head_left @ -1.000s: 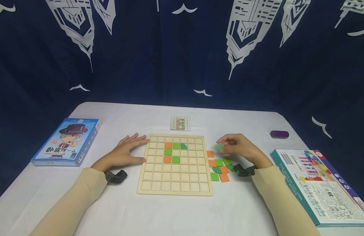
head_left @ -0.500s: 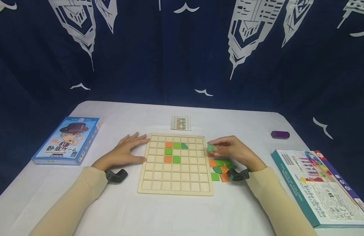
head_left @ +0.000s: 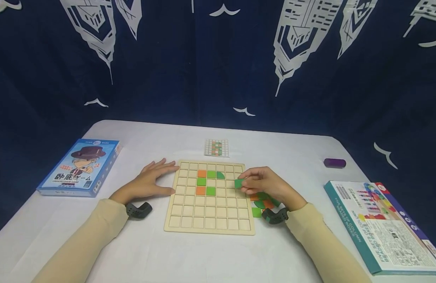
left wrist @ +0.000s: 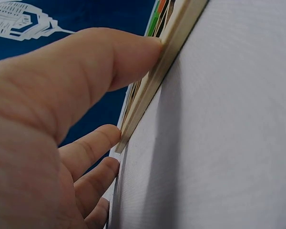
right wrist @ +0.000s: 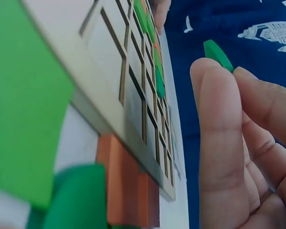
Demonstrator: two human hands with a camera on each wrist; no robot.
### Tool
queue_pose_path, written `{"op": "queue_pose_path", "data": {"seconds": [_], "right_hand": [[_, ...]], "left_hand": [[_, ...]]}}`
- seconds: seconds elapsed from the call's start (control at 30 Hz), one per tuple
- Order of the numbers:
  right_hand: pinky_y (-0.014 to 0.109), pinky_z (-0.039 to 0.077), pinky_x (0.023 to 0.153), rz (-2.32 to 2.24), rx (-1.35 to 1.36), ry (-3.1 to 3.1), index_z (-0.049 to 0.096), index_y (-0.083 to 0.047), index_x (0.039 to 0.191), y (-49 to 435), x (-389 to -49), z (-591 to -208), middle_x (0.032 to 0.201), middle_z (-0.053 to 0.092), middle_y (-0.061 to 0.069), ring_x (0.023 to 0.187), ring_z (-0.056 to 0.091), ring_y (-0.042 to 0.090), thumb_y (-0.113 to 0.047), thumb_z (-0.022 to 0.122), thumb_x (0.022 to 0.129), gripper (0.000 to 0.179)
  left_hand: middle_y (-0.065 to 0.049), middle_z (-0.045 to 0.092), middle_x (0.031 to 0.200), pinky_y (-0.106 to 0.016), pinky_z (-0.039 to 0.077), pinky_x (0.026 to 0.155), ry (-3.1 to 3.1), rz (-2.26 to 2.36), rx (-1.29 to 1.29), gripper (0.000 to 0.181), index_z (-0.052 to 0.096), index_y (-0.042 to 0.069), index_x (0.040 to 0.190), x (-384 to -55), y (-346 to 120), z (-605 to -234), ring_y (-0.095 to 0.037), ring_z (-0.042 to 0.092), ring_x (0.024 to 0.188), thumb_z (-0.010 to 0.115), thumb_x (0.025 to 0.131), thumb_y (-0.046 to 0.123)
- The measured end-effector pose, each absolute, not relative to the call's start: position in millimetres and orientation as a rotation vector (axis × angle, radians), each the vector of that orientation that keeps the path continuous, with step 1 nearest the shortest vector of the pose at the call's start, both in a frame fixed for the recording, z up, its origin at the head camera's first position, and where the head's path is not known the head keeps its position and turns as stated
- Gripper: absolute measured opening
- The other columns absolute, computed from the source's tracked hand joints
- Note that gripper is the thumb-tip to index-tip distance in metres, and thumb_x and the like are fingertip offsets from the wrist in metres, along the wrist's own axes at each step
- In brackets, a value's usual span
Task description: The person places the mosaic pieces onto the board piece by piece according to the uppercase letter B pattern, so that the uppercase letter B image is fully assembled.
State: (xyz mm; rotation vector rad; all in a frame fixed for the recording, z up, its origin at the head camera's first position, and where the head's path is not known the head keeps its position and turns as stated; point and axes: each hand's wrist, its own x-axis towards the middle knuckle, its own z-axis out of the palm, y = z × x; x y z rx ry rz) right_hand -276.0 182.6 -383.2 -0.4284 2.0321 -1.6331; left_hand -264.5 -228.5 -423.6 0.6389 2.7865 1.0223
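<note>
A wooden grid board (head_left: 208, 223) lies on the white table. Several tiles are set in its upper cells, among them an orange square (head_left: 201, 190), a light green square (head_left: 211, 191) and a dark green rounded piece (head_left: 220, 175). My left hand (head_left: 147, 182) has its fingers spread, with thumb and fingertips at the board's left edge. Between thumb and index finger, my right hand (head_left: 269, 185) pinches a dark green tile (head_left: 238, 183) over the board's right columns. In the right wrist view that green tile (right wrist: 218, 56) stands tilted above the fingertips, its lower part hidden.
Loose orange and green tiles, such as a light green square (head_left: 256, 212), lie right of the board, partly under my right wrist. A patterned card (head_left: 216, 147) sits behind the board. A blue box (head_left: 80, 169) is at left; a larger box (head_left: 387, 228) and purple cylinder (head_left: 334, 162) at right.
My right hand has moved left from beyond the loose tiles to over the board's right side, carrying the dark green tile. My left hand has stayed at the board's edge.
</note>
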Motion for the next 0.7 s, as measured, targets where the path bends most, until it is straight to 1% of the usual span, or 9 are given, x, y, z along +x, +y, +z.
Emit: {"op": "queue_pose_path", "data": {"seconds": [0.27, 0.53, 0.7], "right_hand": [[0.024, 0.065, 0.074, -1.552, -0.46, 2.072, 0.066, 0.016, 0.121, 166, -278, -385, 0.092, 0.08, 0.01, 0.079, 0.077, 0.012, 0.005, 0.069, 0.101, 0.023], [0.025, 0.065, 0.072, -1.449, -0.496, 2.095, 0.068, 0.016, 0.123, 151, -281, -386, 0.087, 0.08, 0.007, 0.076, 0.076, 0.011, -0.001, 0.069, 0.102, 0.027], [0.023, 0.064, 0.069, -1.401, -0.512, 2.101, 0.071, 0.013, 0.12, 142, -282, -385, 0.085, 0.078, 0.005, 0.074, 0.074, 0.011, -0.001, 0.07, 0.101, 0.024]], "left_hand": [[-0.02, 0.039, 0.171, -0.063, -0.002, 0.133, 2.786, 1.031, 0.659, 0.086, 0.054, 0.006, 0.159, -265, -229, -424, -0.045, 0.013, 0.165, 0.085, 0.087, 0.042], [-0.019, 0.038, 0.171, -0.062, -0.003, 0.133, 2.783, 1.027, 0.639, 0.087, 0.054, 0.007, 0.159, -265, -229, -424, -0.044, 0.012, 0.165, 0.085, 0.087, 0.043], [-0.019, 0.038, 0.172, -0.062, -0.003, 0.133, 2.78, 1.031, 0.64, 0.086, 0.054, 0.007, 0.159, -266, -229, -425, -0.044, 0.012, 0.165, 0.086, 0.087, 0.043]]}}
